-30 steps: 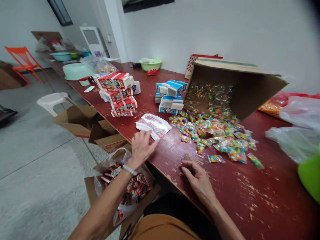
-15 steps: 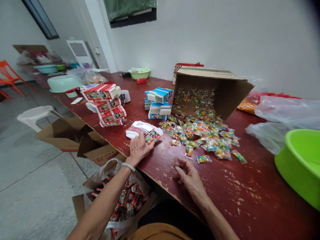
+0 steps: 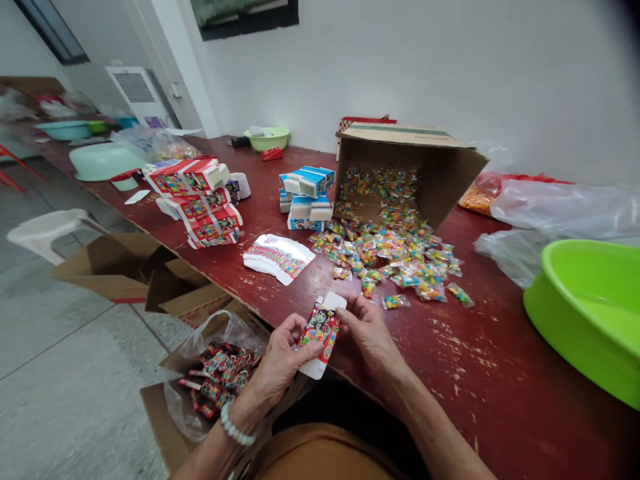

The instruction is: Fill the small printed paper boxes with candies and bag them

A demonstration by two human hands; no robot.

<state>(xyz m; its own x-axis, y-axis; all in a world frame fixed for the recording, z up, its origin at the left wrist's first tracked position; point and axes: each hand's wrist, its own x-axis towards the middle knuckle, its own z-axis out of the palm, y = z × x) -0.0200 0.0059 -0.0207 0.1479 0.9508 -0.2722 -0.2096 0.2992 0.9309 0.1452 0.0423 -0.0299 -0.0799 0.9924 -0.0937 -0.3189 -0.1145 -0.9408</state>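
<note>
Over the table's near edge, a small red printed candy box [image 3: 319,333] with white end flaps is held between both hands. My left hand [image 3: 285,353] pinches its lower left side, thumb across the front. My right hand [image 3: 370,330] grips the upper right corner by the top flap, thumb and fingers closed on it. A fanned stack of flat candy boxes [image 3: 277,258] lies just beyond my hands. Many clear packets of colourful candy [image 3: 395,257] are spread to the right of the stack, spilling from a tipped cardboard carton [image 3: 450,180].
Bundled red boxes [image 3: 200,200] and blue boxes [image 3: 307,197] stand farther back on the red table [image 3: 480,373]. A green basin [image 3: 575,327] sits at the right. Below the left edge, a bag-lined carton holds filled red boxes [image 3: 220,373]; open cartons [image 3: 115,267] and a white stool [image 3: 47,230] are beyond.
My left hand has brought one box from the flat stack back towards my body. My right hand, previously holding nothing, now grips the box too. The view has shifted slightly.
</note>
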